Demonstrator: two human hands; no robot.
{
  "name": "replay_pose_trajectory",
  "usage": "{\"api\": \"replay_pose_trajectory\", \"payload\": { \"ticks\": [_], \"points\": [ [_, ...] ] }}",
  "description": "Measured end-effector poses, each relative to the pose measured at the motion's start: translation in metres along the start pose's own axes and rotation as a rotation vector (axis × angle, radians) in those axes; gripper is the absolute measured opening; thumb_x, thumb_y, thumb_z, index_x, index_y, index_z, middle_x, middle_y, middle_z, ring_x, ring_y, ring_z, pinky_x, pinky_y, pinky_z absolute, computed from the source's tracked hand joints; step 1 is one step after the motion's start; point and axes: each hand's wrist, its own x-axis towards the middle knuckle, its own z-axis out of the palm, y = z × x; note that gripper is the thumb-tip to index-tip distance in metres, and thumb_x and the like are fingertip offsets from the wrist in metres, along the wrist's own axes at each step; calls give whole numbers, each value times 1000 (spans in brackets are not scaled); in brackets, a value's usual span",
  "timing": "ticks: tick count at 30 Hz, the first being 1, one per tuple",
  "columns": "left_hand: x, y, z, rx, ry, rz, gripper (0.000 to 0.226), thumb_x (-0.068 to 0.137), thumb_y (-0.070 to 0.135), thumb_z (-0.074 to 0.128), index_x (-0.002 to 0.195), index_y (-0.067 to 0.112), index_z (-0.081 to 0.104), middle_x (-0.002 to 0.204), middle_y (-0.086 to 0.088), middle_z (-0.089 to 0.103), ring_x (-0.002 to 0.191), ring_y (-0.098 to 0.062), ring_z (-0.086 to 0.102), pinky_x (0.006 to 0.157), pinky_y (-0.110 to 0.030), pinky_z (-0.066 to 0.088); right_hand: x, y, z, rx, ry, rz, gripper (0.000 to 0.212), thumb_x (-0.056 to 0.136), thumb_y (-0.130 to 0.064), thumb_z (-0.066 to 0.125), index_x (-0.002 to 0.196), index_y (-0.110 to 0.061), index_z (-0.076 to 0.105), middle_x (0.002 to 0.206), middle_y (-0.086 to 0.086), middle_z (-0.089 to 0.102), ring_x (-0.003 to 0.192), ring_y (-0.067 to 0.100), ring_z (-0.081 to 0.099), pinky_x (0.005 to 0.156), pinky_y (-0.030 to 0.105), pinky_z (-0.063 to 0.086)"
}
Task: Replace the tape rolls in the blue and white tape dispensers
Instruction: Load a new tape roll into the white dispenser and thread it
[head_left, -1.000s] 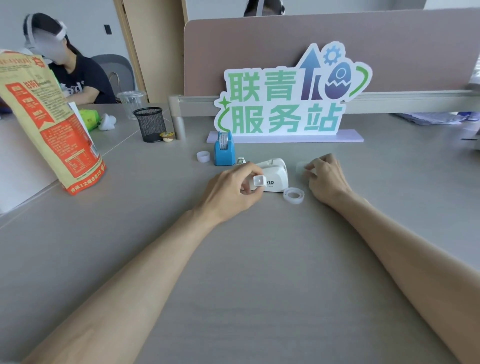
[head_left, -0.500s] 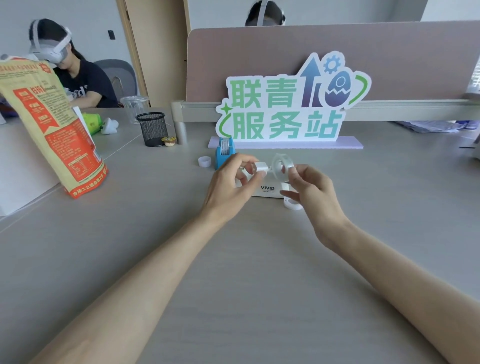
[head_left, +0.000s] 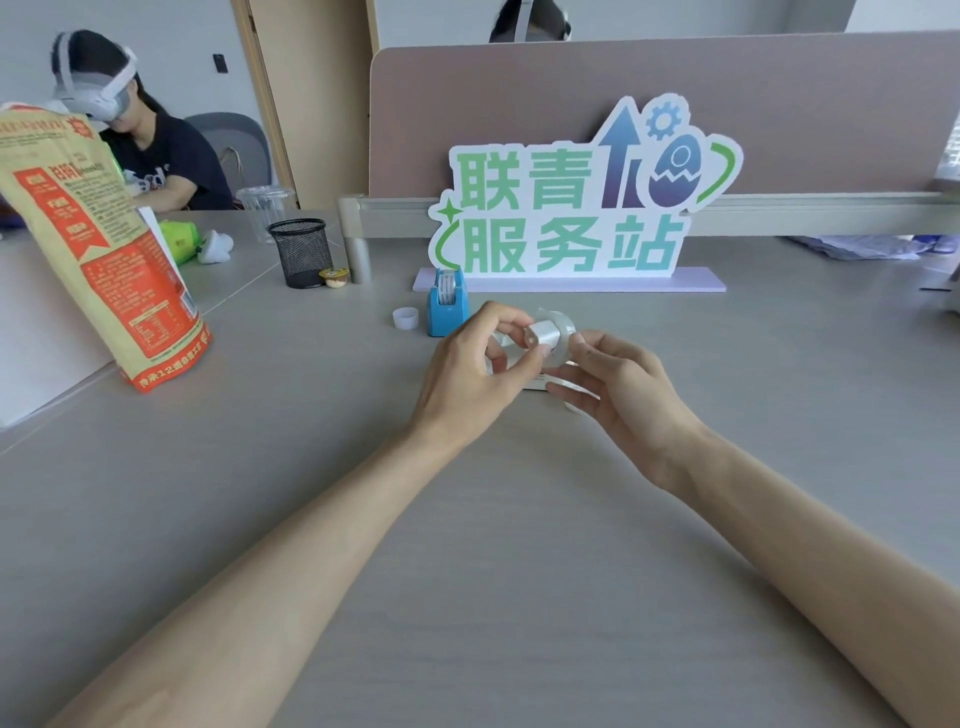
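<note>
My left hand pinches a small white spool core above the desk. My right hand holds a clear tape roll against that core. The white tape dispenser lies under both hands, mostly hidden. Behind them stands the blue tape dispenser with a roll in it. A small white tape core sits to its left. Another clear roll lies on the desk, partly hidden by my right fingers.
A green and white standing sign is behind the dispensers. A black mesh pen cup and a small cup are at the back left. A tall orange bag stands at left. A person sits beyond it.
My right hand picked a clear roll off the desk and brought it up to the core held by my left hand. Both hands are now closer together over the white dispenser.
</note>
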Motion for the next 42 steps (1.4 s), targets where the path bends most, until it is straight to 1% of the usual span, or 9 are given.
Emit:
{"api": "replay_pose_trajectory", "payload": {
  "ticks": [5, 11, 16, 21, 25, 31, 34, 37, 42],
  "points": [
    [0, -1, -2, 50, 12, -4, 13, 80, 25, 70, 90, 27, 61, 82, 21, 63, 58, -19, 51, 60, -25, 43, 0, 1, -1, -44, 18, -51, 25, 98, -20, 52, 107, -1, 66, 111, 15, 71, 109, 25, 66, 91, 29, 53],
    [1, -3, -2, 66, -1, -29, 12, 79, 24, 70, 89, 24, 63, 82, 18, 64, 58, -21, 50, 58, -25, 42, 0, 1, 0, -57, 30, -71, 21, 97, -19, 54, 99, -6, 70, 100, 8, 72, 102, 20, 67, 98, 33, 52],
    [1, -2, -2, 90, 0, -52, 13, 77, 29, 69, 88, 27, 63, 79, 25, 63, 57, -20, 48, 58, -29, 43, 1, 2, -1, -72, 48, -62, 24, 96, -20, 55, 105, -4, 70, 112, 12, 72, 110, 24, 66, 101, 35, 50],
    [0, 0, -3, 111, 0, -75, 13, 77, 28, 70, 87, 25, 63, 66, 31, 57, 53, -16, 38, 57, -30, 40, 1, 4, -1, -140, 66, -96, 23, 94, -25, 59, 101, -10, 74, 98, -7, 73, 98, 10, 66, 104, 28, 45],
    [0, -1, -2, 99, -3, -89, 15, 74, 34, 68, 86, 27, 62, 68, 28, 59, 52, -14, 36, 56, -31, 40, 2, 5, -2, -139, 57, -94, 23, 93, -25, 60, 103, -9, 74, 118, 4, 71, 116, 21, 63, 105, 32, 46],
    [-1, 0, -3, 101, -20, -87, 16, 75, 39, 68, 85, 28, 62, 72, 23, 62, 50, -12, 36, 55, -29, 39, 0, 3, -1, -123, 66, -75, 21, 92, -24, 61, 103, -11, 73, 115, 9, 72, 114, 25, 64, 104, 35, 47],
    [0, 4, -4, -17, -62, -105, 16, 77, 34, 75, 87, 24, 67, 78, 12, 67, 53, -8, 39, 55, -19, 36, -2, -1, 0, -92, 52, -69, 20, 93, -20, 60, 106, -13, 72, 110, 9, 74, 108, 19, 68, 102, 34, 48],
    [1, 7, -5, -111, -89, -123, 11, 79, 29, 76, 86, 23, 70, 79, 8, 69, 58, -8, 43, 56, -17, 37, -2, -3, 0, -40, 53, -51, 19, 91, -18, 61, 105, -12, 73, 109, 9, 74, 107, 20, 69, 100, 32, 49],
    [2, 6, -2, -119, -89, -199, 25, 79, 33, 76, 96, 27, 59, 84, 12, 56, 66, -10, 46, 65, -17, 41, -3, -5, -1, 29, 63, -37, 17, 92, -15, 61, 102, -8, 72, 104, 10, 74, 102, 20, 67, 95, 29, 52]
  ]
}}
